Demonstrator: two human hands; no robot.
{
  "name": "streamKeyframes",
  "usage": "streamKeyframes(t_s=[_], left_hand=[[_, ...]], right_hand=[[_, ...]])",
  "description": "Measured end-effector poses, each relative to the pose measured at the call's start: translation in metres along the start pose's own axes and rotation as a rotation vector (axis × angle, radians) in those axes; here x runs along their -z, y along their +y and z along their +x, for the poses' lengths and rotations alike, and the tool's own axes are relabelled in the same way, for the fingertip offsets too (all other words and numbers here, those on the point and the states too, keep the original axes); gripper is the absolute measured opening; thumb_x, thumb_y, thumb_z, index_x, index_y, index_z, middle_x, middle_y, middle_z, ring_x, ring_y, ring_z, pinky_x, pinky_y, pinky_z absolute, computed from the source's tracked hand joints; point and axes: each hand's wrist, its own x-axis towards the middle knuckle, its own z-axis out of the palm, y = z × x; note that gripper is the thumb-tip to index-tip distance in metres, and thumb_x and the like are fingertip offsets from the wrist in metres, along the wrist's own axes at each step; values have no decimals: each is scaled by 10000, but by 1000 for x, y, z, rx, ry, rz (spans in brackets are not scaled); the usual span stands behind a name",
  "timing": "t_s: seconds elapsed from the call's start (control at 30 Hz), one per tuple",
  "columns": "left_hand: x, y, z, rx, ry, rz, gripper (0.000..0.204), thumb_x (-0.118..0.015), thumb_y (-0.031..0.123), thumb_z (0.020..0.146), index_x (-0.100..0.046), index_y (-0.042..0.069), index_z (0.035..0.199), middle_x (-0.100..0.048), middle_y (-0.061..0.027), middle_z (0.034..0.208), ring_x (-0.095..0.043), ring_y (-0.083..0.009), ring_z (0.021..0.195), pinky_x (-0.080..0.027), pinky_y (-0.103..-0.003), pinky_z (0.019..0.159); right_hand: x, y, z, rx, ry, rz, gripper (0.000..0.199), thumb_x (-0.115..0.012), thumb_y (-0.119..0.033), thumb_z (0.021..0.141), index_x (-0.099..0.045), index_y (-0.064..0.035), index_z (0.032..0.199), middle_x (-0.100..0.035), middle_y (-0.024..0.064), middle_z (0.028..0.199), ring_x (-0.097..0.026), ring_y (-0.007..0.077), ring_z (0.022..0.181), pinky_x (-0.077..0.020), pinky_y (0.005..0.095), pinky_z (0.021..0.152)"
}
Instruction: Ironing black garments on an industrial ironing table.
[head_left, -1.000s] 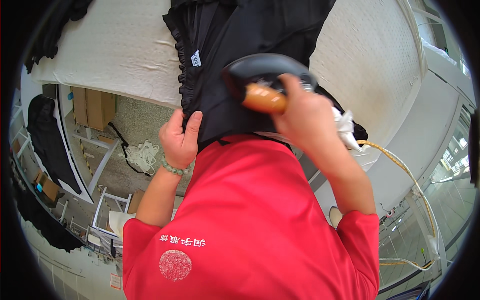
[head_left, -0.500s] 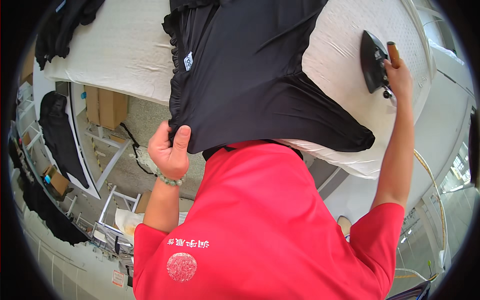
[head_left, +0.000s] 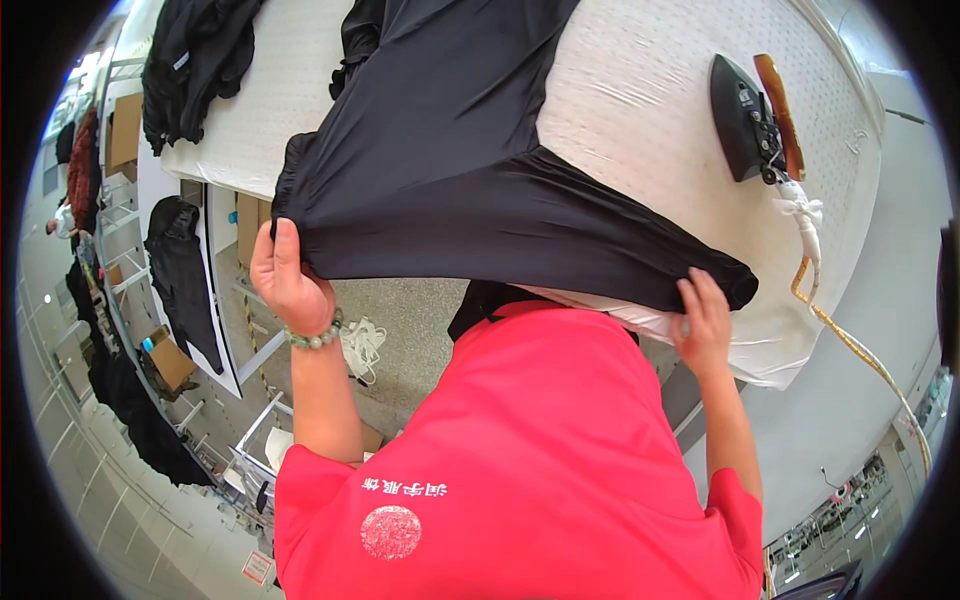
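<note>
Black trousers (head_left: 430, 220) with a gathered waist lie over the padded white ironing table (head_left: 640, 60), one leg stretched to the right along the near edge. My left hand (head_left: 295, 285), with a beaded bracelet at the wrist, is closed on the gathered waist end, thumb up, and holds it out past the table edge. My right hand (head_left: 706, 325) has its fingers over the near edge of the leg by its hem; the underside of its grip is hidden. Beyond that hand an iron (head_left: 745, 125) with a wooden handle rests on the table.
Another dark garment (head_left: 200, 70) lies at the far left of the table. A cord (head_left: 850, 345) runs from the iron over the right edge. At the left are a board with a black garment (head_left: 185, 270), white frames and cardboard boxes. A white cord bundle (head_left: 362, 350) lies on the floor.
My right hand has let go of the iron, which now stands on the table, and has come to the trouser leg. My left hand has drawn the waist end leftward and a little nearer the table's far side.
</note>
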Motion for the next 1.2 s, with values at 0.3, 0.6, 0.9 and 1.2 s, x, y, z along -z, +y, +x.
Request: streamKeyframes(t_s=[0.3,0.6,0.9,1.2], left_hand=[[39,69,-83,438,539,76,398,-574,196,1044,-621,-93,1313,-684,-191,1297,-677,-285,1182,-521,-425,1062],[-70,47,96,338,-260,106,438,-550,161,1063,-532,23,1478,-665,-28,1164,-619,-32,892,-463,-208,575],[-206,-130,220,215,-791,887,512,-753,265,958,-579,50,1390,-740,-45,1210,-673,-102,1036,-507,-240,705],[-210,-143,235,129,-936,1058,372,-766,348,950,-713,34,1142,-666,-11,873,-604,-110,734,-522,-275,644]], right_hand=[[3,75,-33,-106,260,87,232,-628,85,769,-683,-53,948,-720,90,1039,-688,304,1014,-544,422,967],[7,107,-57,-877,273,773,196,-520,16,864,-678,-9,977,-640,9,867,-590,93,820,-482,265,754],[-11,150,-110,-1322,481,695,306,-658,-215,1025,-687,8,1232,-694,-12,994,-548,42,758,-410,204,644],[-19,126,-83,-1324,549,614,301,-646,-260,1055,-723,21,1131,-715,29,1001,-612,100,928,-488,263,884]])
